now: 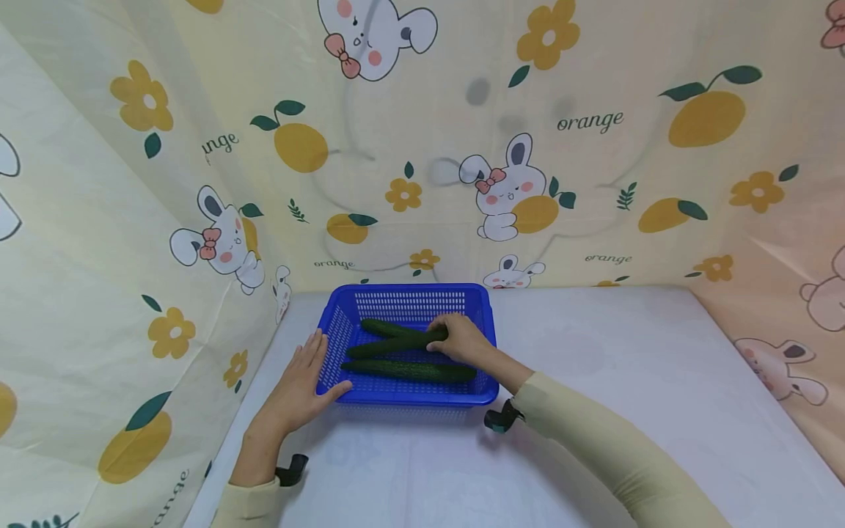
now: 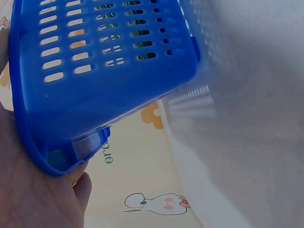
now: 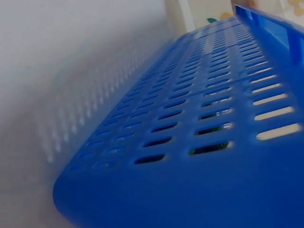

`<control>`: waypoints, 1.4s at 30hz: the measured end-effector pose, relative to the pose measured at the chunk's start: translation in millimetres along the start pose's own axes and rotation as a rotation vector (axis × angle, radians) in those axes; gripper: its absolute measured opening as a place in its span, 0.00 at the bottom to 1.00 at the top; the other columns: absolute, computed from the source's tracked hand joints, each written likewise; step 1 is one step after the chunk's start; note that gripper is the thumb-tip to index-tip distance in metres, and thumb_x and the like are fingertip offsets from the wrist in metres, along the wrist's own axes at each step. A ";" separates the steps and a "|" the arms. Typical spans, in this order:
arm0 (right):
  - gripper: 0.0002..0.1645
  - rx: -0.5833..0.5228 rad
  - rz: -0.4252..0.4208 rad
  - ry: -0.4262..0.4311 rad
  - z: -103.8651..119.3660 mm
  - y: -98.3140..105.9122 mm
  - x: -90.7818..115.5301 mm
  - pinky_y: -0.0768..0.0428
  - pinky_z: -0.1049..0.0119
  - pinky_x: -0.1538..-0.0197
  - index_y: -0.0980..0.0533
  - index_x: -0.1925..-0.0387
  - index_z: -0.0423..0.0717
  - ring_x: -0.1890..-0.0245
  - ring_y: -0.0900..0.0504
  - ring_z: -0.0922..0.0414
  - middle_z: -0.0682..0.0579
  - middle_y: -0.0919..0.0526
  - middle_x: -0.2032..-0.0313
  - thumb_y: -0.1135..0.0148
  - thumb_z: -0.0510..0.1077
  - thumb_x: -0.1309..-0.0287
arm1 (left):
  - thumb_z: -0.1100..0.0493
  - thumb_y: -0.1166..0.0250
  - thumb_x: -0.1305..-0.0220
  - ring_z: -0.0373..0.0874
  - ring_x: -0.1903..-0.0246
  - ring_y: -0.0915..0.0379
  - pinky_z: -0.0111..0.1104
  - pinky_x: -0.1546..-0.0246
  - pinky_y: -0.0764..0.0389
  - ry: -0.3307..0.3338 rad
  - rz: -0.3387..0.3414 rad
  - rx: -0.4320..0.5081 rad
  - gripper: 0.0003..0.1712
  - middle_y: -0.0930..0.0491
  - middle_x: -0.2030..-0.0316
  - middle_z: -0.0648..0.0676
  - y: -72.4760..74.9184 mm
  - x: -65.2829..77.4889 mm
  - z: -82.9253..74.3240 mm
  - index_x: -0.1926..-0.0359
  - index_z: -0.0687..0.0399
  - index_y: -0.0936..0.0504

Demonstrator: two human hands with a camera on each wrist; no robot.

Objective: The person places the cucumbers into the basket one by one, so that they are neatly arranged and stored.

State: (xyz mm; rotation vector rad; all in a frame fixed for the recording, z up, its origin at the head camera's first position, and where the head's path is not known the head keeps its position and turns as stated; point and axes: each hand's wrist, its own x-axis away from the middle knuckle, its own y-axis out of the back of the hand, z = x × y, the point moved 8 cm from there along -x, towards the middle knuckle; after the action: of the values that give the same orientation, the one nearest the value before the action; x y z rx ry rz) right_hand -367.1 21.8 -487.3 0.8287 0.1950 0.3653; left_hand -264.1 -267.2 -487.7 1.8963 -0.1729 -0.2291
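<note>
A blue plastic basket with slotted walls stands on the table. Inside it are three long dark green cucumbers. The front cucumber lies along the near side, and the back cucumber is partly covered. My right hand reaches over the right side and grips the right end of the middle cucumber, which slants across the back one. My left hand rests against the basket's left rim, fingers extended. The left wrist view shows its palm beside the rim. The right wrist view has only the basket wall, with the hand hidden.
A white-covered table extends around the basket. Behind and at both sides hang curtains printed with rabbits, oranges and flowers. Each wrist carries a small black camera, one near the left cuff and one near the right.
</note>
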 end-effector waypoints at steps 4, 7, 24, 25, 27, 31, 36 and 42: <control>0.19 0.066 0.025 -0.005 0.6 -2.7 1.1 0.17 0.46 0.35 0.13 0.46 0.43 0.42 0.15 0.46 0.46 0.11 0.47 0.22 0.44 0.36 | 0.27 0.38 0.28 0.60 0.14 0.67 0.59 0.16 0.58 0.004 0.004 0.005 0.64 0.61 0.14 0.63 -0.6 -0.4 0.1 0.14 0.65 0.56; 0.18 0.110 0.026 0.013 2.2 -2.7 2.2 0.16 0.48 0.38 0.13 0.48 0.42 0.45 0.14 0.47 0.46 0.10 0.49 0.21 0.44 0.36 | 0.28 0.37 0.28 0.60 0.14 0.68 0.58 0.16 0.60 0.009 0.006 0.013 0.64 0.62 0.13 0.63 -1.5 -0.9 0.5 0.14 0.64 0.57; 0.18 0.073 -0.203 0.130 1.8 70.8 43.9 0.21 0.41 0.31 0.14 0.44 0.38 0.37 0.17 0.41 0.42 0.12 0.45 0.30 0.45 0.28 | 0.29 0.34 0.30 0.61 0.15 0.66 0.60 0.16 0.62 0.009 0.017 0.008 0.64 0.59 0.14 0.63 1.5 -2.3 -0.1 0.13 0.62 0.55; 0.18 0.080 -0.216 0.126 -0.6 77.2 47.7 0.21 0.40 0.31 0.14 0.44 0.38 0.37 0.17 0.40 0.42 0.12 0.44 0.30 0.45 0.28 | 0.28 0.35 0.30 0.61 0.15 0.66 0.60 0.16 0.62 0.003 0.014 0.002 0.64 0.58 0.14 0.63 2.2 -2.2 -1.1 0.13 0.61 0.55; 0.19 0.108 -0.245 0.116 -6.4 89.2 55.8 0.22 0.38 0.30 0.14 0.44 0.38 0.36 0.18 0.39 0.41 0.12 0.44 0.30 0.46 0.28 | 0.27 0.36 0.30 0.62 0.15 0.65 0.60 0.16 0.62 -0.014 -0.002 0.000 0.63 0.56 0.14 0.64 5.0 -2.2 -4.3 0.13 0.60 0.54; 0.21 0.179 -0.284 0.075 -20.8 110.0 74.9 0.23 0.36 0.31 0.15 0.42 0.39 0.35 0.19 0.37 0.39 0.13 0.41 0.29 0.48 0.29 | 0.24 0.41 0.28 0.62 0.15 0.63 0.60 0.16 0.62 -0.030 -0.024 -0.024 0.61 0.51 0.15 0.64 9.3 -4.0 -11.4 0.14 0.60 0.51; 0.25 0.250 -0.318 0.055 -37.6 131.4 99.9 0.27 0.32 0.29 0.18 0.37 0.40 0.33 0.22 0.35 0.38 0.16 0.37 0.30 0.49 0.29 | 0.23 0.43 0.28 0.60 0.14 0.65 0.55 0.15 0.69 -0.023 -0.011 -0.041 0.60 0.50 0.15 0.62 10.9 -8.4 -19.8 0.14 0.58 0.49; 0.34 0.311 -0.349 0.051 -60.1 158.2 133.6 0.44 0.29 0.20 0.23 0.31 0.39 0.27 0.30 0.31 0.34 0.22 0.30 0.27 0.51 0.31 | 0.23 0.42 0.29 0.61 0.15 0.64 0.57 0.15 0.68 -0.066 -0.010 -0.069 0.60 0.50 0.15 0.60 10.9 -14.7 -35.4 0.14 0.56 0.49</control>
State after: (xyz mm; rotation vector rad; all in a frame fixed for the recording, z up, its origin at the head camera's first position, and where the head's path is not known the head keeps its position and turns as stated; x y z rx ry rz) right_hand -300.7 212.8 -412.4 1.0710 0.4455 0.0255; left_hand -269.9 -234.9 -465.0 1.8225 -0.1981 -0.3013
